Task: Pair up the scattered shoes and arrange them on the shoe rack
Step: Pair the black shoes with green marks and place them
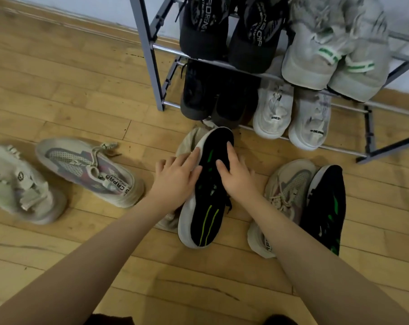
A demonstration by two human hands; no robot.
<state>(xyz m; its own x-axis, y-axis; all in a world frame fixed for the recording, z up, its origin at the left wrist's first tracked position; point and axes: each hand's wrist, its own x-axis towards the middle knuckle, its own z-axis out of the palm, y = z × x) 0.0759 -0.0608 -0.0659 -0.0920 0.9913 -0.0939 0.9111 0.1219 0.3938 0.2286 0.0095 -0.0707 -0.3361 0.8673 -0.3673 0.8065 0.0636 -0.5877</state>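
A black sneaker with green marks and a white sole point(207, 207) lies on the wooden floor in front of the shoe rack point(149, 55), tilted onto a beige shoe point(188, 141) that is mostly hidden under it. My left hand point(175, 178) holds its left sole edge and my right hand point(236, 175) presses on its upper. A matching black and green sneaker point(325, 207) lies at the right, next to a beige mesh sneaker point(285, 193). Another beige mesh sneaker point(88, 172) and a pale sneaker point(18, 186) lie at the left.
The rack's upper tier holds a black pair point(229, 31) and a grey-white pair with green tabs point(334, 57). Its lower tier holds a dark pair point(210, 95) and a white pair point(292, 116). A white wall runs behind the rack.
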